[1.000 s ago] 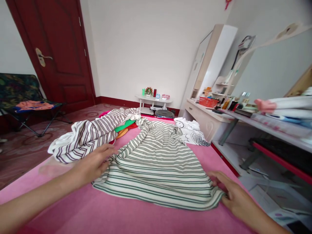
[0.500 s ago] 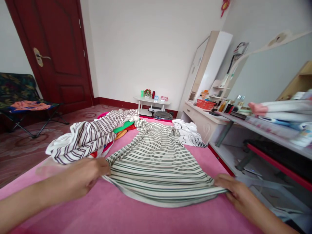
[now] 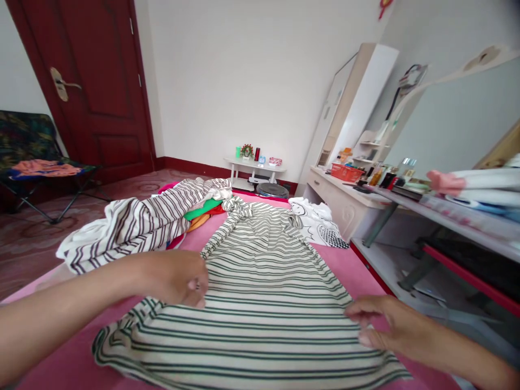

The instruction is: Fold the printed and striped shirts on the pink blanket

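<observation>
A white long garment with thin dark-green stripes [image 3: 260, 314] lies spread on the pink bed cover [image 3: 335, 265], its wide hem toward me. My left hand [image 3: 179, 279] is over its left side, fingers curled together, with no cloth visibly caught in them. At the right side edge is my right hand [image 3: 385, 322], thumb and fingers apart, fingertips at the fabric. Whether those fingertips press on the cloth is hard to see. The hem's left corner is bunched a little.
Left of the garment is a heap of brown-striped clothes [image 3: 150, 222], with green cloth [image 3: 203, 209] beneath. White printed clothing [image 3: 317, 222] lies at the far right. A dressing table [image 3: 345, 203] with bottles and a red basket [image 3: 346, 173] stands right; a folding chair [image 3: 44, 168] stands left.
Both hands have let go of the hem, which has dropped flat onto the bed and spread wider toward me. My left hand has moved right, over the fabric; my right hand has opened.
</observation>
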Motion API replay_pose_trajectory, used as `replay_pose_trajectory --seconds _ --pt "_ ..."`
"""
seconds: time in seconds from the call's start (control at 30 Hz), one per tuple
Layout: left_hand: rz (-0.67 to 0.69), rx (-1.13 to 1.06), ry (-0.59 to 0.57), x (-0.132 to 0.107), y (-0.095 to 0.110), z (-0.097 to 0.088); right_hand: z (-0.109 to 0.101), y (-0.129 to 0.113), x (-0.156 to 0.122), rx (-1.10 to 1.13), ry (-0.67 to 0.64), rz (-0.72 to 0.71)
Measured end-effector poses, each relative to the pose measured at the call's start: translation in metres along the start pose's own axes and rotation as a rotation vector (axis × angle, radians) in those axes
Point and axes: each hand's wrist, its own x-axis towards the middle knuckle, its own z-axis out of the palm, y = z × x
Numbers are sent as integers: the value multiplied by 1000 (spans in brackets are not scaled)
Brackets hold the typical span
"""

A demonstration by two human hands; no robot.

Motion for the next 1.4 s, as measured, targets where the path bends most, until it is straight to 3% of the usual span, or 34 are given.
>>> replay_pose_trajectory --seconds 0.03,0.1,0.23,0.37,0.53,0.67,0.83,0.87,1.0,1.07,1.13,1.2,1.3,1.4 --pt "75 -17 -28 22 7 -2 0 -3 17 -3 -49 -16" --pt "100 6 140 69 15 3 5 -8 57 -23 -64 -59" --pt "-16 -40 455 156 7 36 30 -10 140 -72 163 -101" --pt "-107 7 626 195 -8 68 47 -17 207 -107 240 36" --pt "-77 64 624 195 -11 76 54 -35 272 -289 272 297" --pt "-84 40 611 193 -11 72 50 -33 300 -461 300 314" --pt "-94 12 604 193 -10 70 21 10 293 -523 692 274" --pt "-96 8 601 193 -10 70 15 23 289 -523 725 304" --pt "-96 -5 598 192 -11 70 9 71 273 -431 657 481" --pt "-95 -14 594 192 -10 71 13 82 271 -378 748 521" --pt "-94 -30 589 194 -10 71 19 77 274 -352 868 453" --pt "-101 -59 596 196 -12 70 26 60 282 -312 900 252" --pt "-180 -121 610 198 -26 63 45 27 296 -204 789 -95" --pt "-419 -126 625 194 -53 51 74 7 304 -195 621 -199"
